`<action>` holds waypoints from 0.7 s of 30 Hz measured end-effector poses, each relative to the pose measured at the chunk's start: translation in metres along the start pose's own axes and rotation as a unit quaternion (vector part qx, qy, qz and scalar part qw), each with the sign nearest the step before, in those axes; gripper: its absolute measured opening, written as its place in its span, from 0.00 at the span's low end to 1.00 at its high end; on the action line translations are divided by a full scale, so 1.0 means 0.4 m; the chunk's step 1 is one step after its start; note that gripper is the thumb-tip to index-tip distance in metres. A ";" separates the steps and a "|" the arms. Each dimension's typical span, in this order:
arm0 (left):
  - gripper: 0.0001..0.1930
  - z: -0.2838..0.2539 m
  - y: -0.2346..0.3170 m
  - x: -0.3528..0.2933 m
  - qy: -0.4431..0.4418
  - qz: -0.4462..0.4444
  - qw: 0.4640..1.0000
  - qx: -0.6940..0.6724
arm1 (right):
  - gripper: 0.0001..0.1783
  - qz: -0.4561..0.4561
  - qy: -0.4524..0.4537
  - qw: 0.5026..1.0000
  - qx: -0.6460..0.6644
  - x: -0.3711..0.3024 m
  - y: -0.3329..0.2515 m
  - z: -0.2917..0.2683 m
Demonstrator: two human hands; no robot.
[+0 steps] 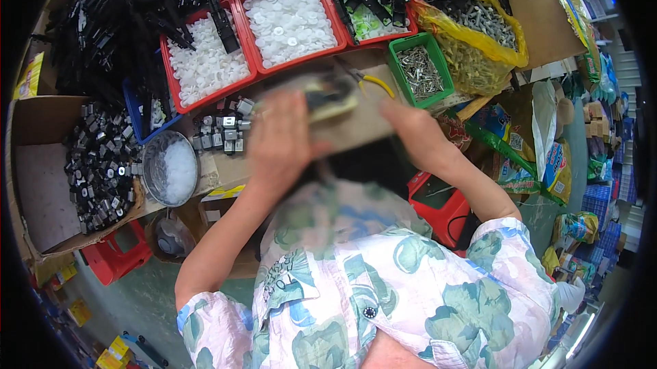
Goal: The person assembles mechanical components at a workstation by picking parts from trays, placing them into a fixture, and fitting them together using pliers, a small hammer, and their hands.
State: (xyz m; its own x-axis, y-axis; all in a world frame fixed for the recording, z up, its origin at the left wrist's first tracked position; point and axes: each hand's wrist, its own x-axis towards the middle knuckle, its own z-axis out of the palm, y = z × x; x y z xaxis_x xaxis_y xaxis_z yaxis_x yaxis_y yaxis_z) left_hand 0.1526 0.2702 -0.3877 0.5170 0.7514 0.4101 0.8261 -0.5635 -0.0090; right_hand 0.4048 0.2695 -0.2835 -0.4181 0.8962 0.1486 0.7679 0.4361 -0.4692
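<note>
My left hand (pixel 279 137) is over the middle of the workbench, its fingers smeared by motion. Right beside its fingertips is a pale yellowish block (pixel 335 110) with a dark part (pixel 327 92) on top, both blurred; whether the hand grips the block cannot be made out. Just below the green tray (pixel 419 71) of small metal pins is my right hand (pixel 419 135), its fingertips blurred, and I cannot see anything in it. Pliers with yellow handles (pixel 378 83) lie on the bench between the block and that tray. Small metal-and-black lock-like parts (pixel 222 133) sit left of my left hand.
Along the back stand red trays (pixel 256 68) of white plastic discs, with black plastic pieces (pixel 116 33) heaped behind. At right is a yellow bag (pixel 510 51) of screws. A round metal bowl (pixel 152 191) of white material and a cardboard box (pixel 44 177) of metal-and-black parts stand left.
</note>
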 end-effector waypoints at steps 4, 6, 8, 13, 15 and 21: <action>0.46 0.006 -0.001 -0.005 0.009 -0.004 1.000 0.001 | 0.12 -0.081 0.002 0.996 -0.047 0.002 0.003 -0.007; 0.45 0.004 0.006 -0.009 0.008 -0.006 1.000 0.005 | 0.12 -0.066 0.045 0.996 -0.026 -0.001 -0.009 -0.002; 0.45 -0.002 0.007 -0.002 0.009 -0.003 1.000 0.010 | 0.13 -0.048 0.095 0.994 -0.008 -0.003 -0.003 0.008; 0.44 -0.019 0.015 0.005 -0.029 -0.035 0.998 -0.035 | 0.11 -0.052 -0.027 0.997 -0.051 0.014 0.031 0.018; 0.43 -0.078 0.021 0.034 -0.033 -0.062 0.995 -0.069 | 0.11 -0.054 0.002 0.998 -0.032 0.038 0.010 -0.010; 0.39 -0.089 0.087 -0.003 0.005 -0.091 0.984 -0.156 | 0.09 -0.131 0.135 0.980 0.069 0.081 -0.063 -0.012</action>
State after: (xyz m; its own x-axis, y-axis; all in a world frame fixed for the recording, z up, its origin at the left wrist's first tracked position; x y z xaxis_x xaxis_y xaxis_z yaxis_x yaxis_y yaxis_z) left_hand 0.1729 0.2373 -0.3561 0.3628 0.8473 0.3878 0.7956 -0.4984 0.3445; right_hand 0.3742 0.2881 -0.2626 -0.4345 0.7523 0.4952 0.5706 0.6554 -0.4948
